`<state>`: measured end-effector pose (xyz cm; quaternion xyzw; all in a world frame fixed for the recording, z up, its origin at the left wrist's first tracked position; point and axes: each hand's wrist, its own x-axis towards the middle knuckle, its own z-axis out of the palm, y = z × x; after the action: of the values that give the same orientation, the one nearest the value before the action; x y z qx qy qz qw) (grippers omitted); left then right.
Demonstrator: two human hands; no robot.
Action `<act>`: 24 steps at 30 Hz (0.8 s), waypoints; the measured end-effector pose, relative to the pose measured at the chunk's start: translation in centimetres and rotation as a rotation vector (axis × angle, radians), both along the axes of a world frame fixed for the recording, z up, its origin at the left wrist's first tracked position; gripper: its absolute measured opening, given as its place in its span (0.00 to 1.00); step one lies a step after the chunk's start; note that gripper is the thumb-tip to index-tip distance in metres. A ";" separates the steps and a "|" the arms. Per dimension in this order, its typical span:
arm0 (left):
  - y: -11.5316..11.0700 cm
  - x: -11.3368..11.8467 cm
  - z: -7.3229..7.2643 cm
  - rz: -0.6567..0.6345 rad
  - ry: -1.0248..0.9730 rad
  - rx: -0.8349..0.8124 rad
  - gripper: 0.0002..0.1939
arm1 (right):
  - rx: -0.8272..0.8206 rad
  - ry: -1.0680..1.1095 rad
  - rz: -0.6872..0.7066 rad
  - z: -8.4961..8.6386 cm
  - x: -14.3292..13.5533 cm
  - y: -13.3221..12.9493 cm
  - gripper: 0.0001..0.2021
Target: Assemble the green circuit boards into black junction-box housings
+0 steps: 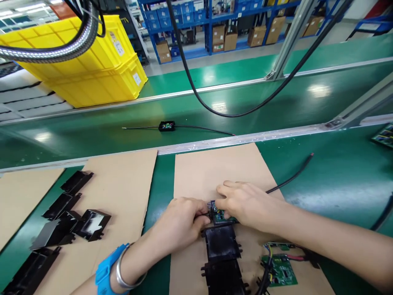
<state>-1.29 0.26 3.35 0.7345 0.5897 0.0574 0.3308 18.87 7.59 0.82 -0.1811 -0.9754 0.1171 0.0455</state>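
Note:
A small green circuit board (pixel 223 218) lies on the cardboard in front of me, its right part covered by my fingers. My left hand (pixel 188 218) is closed at the board's left end, thumb and index finger pinched round what looks like a thin dark cable. From the right, my right hand (pixel 245 203) bends its fingers over the board and grips it. A thick black cable (pixel 291 178) runs out behind that hand to the upper right. Just below the board sit two black plastic cases (pixel 221 242), one behind the other.
Another green board (pixel 281 270) with wires lies under my right forearm. Several black housings (pixel 89 225) rest on the left cardboard (pixel 123 184). Beyond the metal rail (pixel 199 144) is a small cased board (pixel 166 126). Yellow bins (pixel 101 78) and a hanging black cable (pixel 227 115) are farther back.

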 end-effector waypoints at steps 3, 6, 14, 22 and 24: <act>-0.6 0.8 -0.7 -0.050 0.072 0.224 0.07 | -0.059 0.001 -0.008 0.0 0.0 0.2 0.04; -1.2 1.2 -1.5 -0.068 0.139 0.363 0.11 | -0.094 0.013 -0.020 0.1 0.1 0.3 0.04; -1.5 1.6 -1.4 0.036 0.141 0.203 0.10 | -0.104 0.040 -0.014 -0.4 0.6 0.4 0.04; -1.4 2.5 -1.6 -0.258 0.551 0.263 0.12 | -0.111 0.075 0.003 -1.0 0.5 0.6 0.03; -0.8 3.0 -1.1 -0.314 0.611 0.205 0.13 | -0.106 0.062 0.008 -0.9 0.5 0.7 0.04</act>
<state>1.70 -0.57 2.29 0.8288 0.5325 -0.1575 0.0685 19.33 8.33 -0.06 -0.1756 -0.9667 0.1746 0.0654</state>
